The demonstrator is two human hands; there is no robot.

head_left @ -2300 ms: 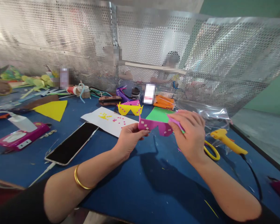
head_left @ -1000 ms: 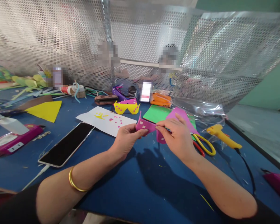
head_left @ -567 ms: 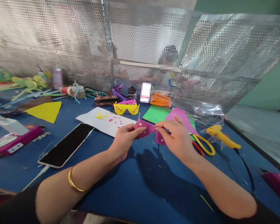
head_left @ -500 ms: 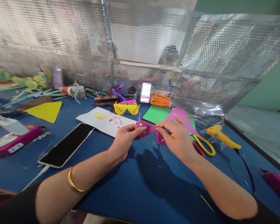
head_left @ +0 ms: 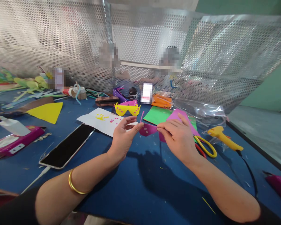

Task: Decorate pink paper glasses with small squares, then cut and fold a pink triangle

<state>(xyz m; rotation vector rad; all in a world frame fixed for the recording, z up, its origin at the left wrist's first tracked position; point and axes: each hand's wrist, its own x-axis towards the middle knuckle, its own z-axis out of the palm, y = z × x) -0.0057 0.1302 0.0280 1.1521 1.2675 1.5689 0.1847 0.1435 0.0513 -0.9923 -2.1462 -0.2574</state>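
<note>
Both my hands are raised over the blue table around magenta craft-foam glasses (head_left: 149, 130) with small white squares on the front. A narrow strip stands up at their left end. My right hand (head_left: 178, 132) pinches the glasses near the middle between thumb and fingertips, covering part of the right half. At the left end is my left hand (head_left: 122, 137), its thumb tip on the edge and its index finger raised away from the thumb. Behind my hands, yellow foam glasses (head_left: 127, 109) with pink squares stand on the table. White paper (head_left: 96, 120) carries yellow and pink bits.
Left of my hands lie a phone (head_left: 67, 146) with a cable, a magenta device (head_left: 18, 142) and a yellow sheet (head_left: 46, 112). To the right are green sheets (head_left: 158, 115), scissors (head_left: 207, 147) and a yellow glue gun (head_left: 224, 138). A perforated metal screen (head_left: 145, 34) borders the back.
My left thumb has slid from the face of the glasses to their left edge, and the left fingers have spread. The right hand keeps its pinch, and the glasses have tilted slightly.
</note>
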